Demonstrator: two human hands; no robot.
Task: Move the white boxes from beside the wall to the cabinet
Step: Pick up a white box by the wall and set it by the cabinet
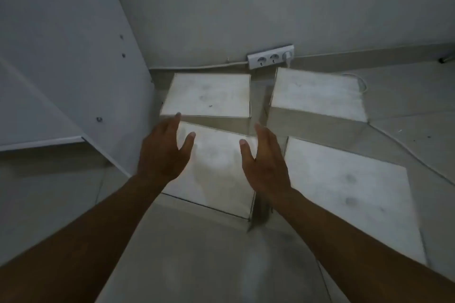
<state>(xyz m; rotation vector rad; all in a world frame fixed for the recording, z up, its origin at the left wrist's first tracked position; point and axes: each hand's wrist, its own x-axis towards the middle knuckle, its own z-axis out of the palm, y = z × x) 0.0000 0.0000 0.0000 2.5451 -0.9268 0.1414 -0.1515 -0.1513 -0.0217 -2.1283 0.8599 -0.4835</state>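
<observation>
Several white boxes stand on the floor by the wall. The near left box (216,170) lies between my hands. A far left box (209,96), a far right box (317,93) and a near right box (349,192) surround it. My left hand (165,152) hovers over the near left box's left edge, fingers apart, holding nothing. My right hand (266,162) hovers over its right edge, also open and empty. The white cabinet's side panel (64,56) rises at the left.
A white power strip (270,56) sits against the wall behind the boxes, its cable running along the baseboard. A thin white cord (359,83) loops beside the far right box. Tiled floor (413,96) extends to the right.
</observation>
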